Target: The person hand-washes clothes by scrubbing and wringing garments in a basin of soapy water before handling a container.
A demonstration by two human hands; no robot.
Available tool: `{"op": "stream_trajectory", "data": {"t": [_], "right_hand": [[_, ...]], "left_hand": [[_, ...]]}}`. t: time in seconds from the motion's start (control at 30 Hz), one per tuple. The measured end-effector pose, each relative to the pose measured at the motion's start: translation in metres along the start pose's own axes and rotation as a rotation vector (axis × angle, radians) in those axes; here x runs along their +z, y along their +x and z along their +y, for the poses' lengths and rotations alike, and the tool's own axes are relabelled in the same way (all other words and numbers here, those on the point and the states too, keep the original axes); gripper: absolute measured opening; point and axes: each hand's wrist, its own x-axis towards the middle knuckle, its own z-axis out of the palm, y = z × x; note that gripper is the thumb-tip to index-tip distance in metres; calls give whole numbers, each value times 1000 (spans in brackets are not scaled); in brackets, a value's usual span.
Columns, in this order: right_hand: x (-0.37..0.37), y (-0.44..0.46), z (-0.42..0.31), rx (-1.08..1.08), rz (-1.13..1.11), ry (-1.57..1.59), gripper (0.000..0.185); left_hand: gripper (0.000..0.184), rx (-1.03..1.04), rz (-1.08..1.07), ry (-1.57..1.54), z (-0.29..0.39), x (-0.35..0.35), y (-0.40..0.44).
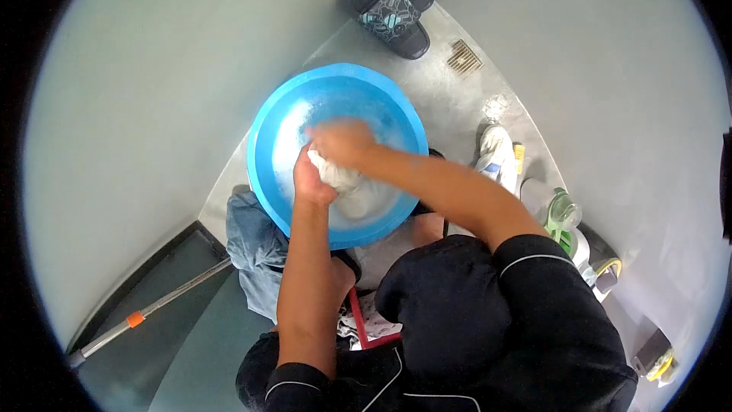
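Note:
A round blue basin [261, 137] stands on the floor and holds cloudy, sudsy water. Over its middle my left hand [311, 181] is closed on a wet white cloth [335, 175], whose lower part hangs into the water. My right hand [341, 142], smeared by motion, is at the upper end of the cloth, close above my left hand. Its fingers cannot be made out.
Dark slippers [390, 19] and a floor drain [464, 56] lie beyond the basin. White shoes [496, 154] and bottles [564, 214] stand at the right. Blue denim [255, 244] lies left of the basin, near a metal pole [164, 301].

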Motion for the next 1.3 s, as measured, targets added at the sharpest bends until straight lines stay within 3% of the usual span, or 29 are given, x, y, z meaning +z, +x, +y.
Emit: {"op": "stream_trajectory", "data": {"t": [0.03, 0.1, 0.13, 0.17, 0.2, 0.27, 0.3, 0.33, 0.4, 0.43, 0.47, 0.53, 0.57, 0.6, 0.67, 0.7, 0.73, 0.8, 0.87, 0.9, 1.0, 1.07, 1.1, 1.17, 1.23, 1.27, 1.3], "right_hand": [[5, 15, 29, 28, 88, -44, 36], [12, 10, 42, 77, 163, -77, 33], [2, 12, 41, 269, 165, -11, 32], [-10, 16, 39, 456, 170, 56, 33], [-8, 14, 42, 442, 177, 46, 33], [18, -4, 51, -175, -17, -74, 29], [2, 5, 53, -207, -367, 26, 24], [16, 10, 69, -200, -369, 39, 24], [43, 14, 90, 342, 42, 93, 21], [43, 3, 56, 314, 523, -16, 22], [36, -6, 35, 309, 529, -22, 22], [20, -25, -2, 56, -11, 12, 25], [-2, -41, -35, -26, -125, 18, 26], [-19, -54, -59, -107, -239, 26, 28], [-13, -61, -66, -184, -267, 35, 31], [-11, -61, -68, -259, -286, 41, 33], [-9, -62, -68, -256, -282, 47, 33], [-2, -64, -66, -229, -134, 64, 36], [0, -65, -63, -194, 16, 67, 39], [-1, -62, -59, -183, 95, 57, 42], [13, -54, -48, -287, 195, -25, 41], [6, -19, -6, 22, 16, 71, 36], [5, -4, 22, -17, -9, -17, 35], [7, 1, 42, -30, -48, -86, 37], [-8, 15, 42, 408, 161, -28, 33], [-9, 13, 37, 395, 169, -38, 33], [6, 4, 41, 128, 107, -217, 30]], "left_hand": [[58, -29, -198, -44, 3, -17, 3], [59, 68, -120, -45, 5, -15, -6], [60, 191, -75, -49, 10, -6, -6], [63, 259, -219, -103, 12, -18, 2], [63, 269, -234, -108, 12, -24, 9], [60, 281, 4, -75, 9, -37, 13], [59, 213, 47, -27, 9, -37, 8], [59, 206, 59, -22, 8, -41, 8], [60, 215, 131, 119, 5, -42, 8], [59, 182, 102, 54, 4, -56, 20], [59, 184, 92, 53, 5, -52, 21], [54, 118, 70, -103, 4, -43, 21], [53, -32, 201, -32, 15, -47, 21], [53, -32, 204, -36, 22, -71, 33], [51, -183, -652, -407, 21, -133, 68], [48, 71, -416, -236, 8, -117, 45], [48, 68, -413, -230, -1, -78, 29], [43, -3, -40, -48, -11, -10, 2], [43, -28, -7, -47, -2, -26, 8], [44, -92, -415, -150, 9, -64, 31], [45, -157, -987, -247, 22, -101, 62], [40, -27, 164, 11, 2, -17, 10], [54, -13, 88, 21, 7, -27, 12], [57, 53, 88, -24, 9, -13, -1], [62, 210, -99, -124, 14, -21, 3], [62, 219, -113, -128, 11, -23, 5], [62, 260, 2, -55, 8, -26, 9]]}}
